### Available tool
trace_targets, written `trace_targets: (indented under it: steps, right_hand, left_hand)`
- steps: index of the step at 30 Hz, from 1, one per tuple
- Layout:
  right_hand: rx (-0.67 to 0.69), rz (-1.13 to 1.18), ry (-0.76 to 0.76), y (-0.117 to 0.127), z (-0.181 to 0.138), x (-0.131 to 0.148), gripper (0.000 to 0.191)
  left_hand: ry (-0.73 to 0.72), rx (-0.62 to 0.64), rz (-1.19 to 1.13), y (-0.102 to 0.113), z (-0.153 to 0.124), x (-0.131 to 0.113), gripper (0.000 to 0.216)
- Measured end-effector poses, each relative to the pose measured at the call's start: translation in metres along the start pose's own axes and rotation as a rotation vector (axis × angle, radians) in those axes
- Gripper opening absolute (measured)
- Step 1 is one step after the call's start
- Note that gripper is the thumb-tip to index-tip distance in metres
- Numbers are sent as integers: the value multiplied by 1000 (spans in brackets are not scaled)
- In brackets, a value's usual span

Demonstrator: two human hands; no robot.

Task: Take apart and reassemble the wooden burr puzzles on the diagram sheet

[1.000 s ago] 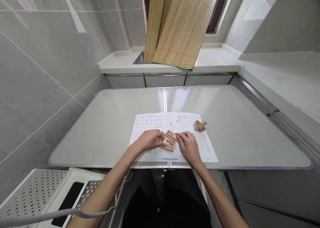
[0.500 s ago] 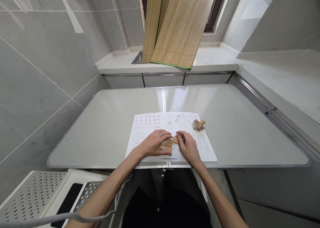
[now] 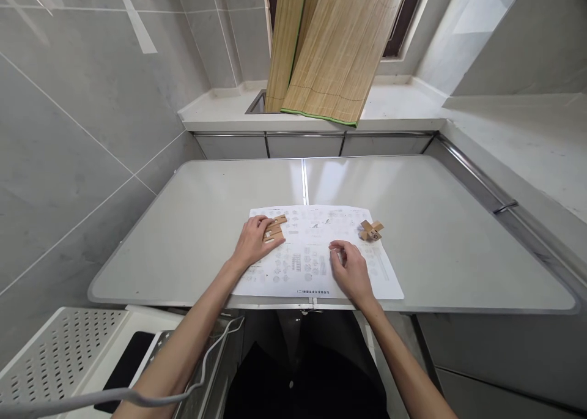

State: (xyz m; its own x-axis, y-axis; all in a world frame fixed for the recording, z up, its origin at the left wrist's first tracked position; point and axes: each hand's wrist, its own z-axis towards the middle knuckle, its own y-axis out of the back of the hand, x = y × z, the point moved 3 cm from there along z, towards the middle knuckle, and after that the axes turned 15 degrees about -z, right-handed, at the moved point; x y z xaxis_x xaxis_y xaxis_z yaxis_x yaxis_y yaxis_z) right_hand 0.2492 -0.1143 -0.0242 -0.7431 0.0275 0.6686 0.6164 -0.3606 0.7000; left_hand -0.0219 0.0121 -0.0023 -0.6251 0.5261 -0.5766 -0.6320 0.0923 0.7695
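Several notched wooden puzzle pieces (image 3: 276,229) lie side by side on the left part of a printed paper sheet (image 3: 293,278). My left hand (image 3: 252,240) is closed around their left ends, with the thumb along the near side and the fingers at the far side, covering part of them. My right hand (image 3: 352,271) rests on the right half of the sheet, its fingers loosely curled and a gap between thumb and forefinger; nothing shows in it. Beyond it, at the sheet's right edge, sits an assembled wooden burr puzzle (image 3: 370,230).
The sheet lies at the near edge of a pale folding table (image 3: 435,241) with a centre seam. At lower left are a white perforated basket (image 3: 64,352), a black flat object (image 3: 128,361) and a grey cable (image 3: 202,370). A bamboo mat (image 3: 339,58) leans at the window.
My left hand has slid the wooden pieces left and away from me, from mid-sheet to the sheet's left side. My right hand has come off the pieces and stays near its place.
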Motion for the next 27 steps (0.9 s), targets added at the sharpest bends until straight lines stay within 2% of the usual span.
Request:
trace_targets:
  steps: [5, 13, 27]
  right_hand:
    - [6, -8, 2, 0, 0, 0, 20]
    - [12, -18, 0, -1, 0, -1, 21]
    - [12, -5, -12, 2, 0, 1, 22]
  left_hand:
    - [78, -84, 66, 12, 11, 27, 57]
    - [157, -171, 55, 13, 24, 50, 61]
    - [244, -298, -57, 20, 19, 54, 68]
